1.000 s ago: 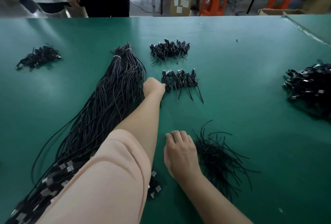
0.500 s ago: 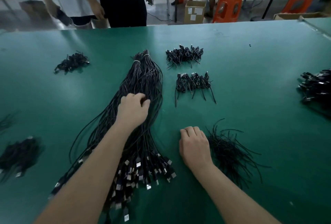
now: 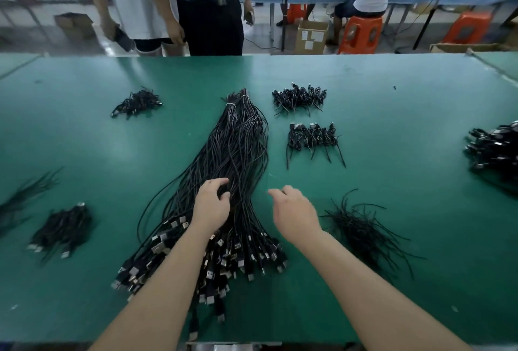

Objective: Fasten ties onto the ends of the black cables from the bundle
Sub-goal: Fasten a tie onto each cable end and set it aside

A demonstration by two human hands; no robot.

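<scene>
Head view: left hand [image 3: 210,205] grips bundle [image 3: 235,154]; right hand [image 3: 294,212] hovers, relaxed.

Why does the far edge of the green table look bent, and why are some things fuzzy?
In the head view, the wide-angle lens curves the green table at its far edge; the right hand and the small cable pile at the left are smeared by motion blur; the people standing behind are soft too; pale glare from overhead light lies on the table's far part.
</scene>
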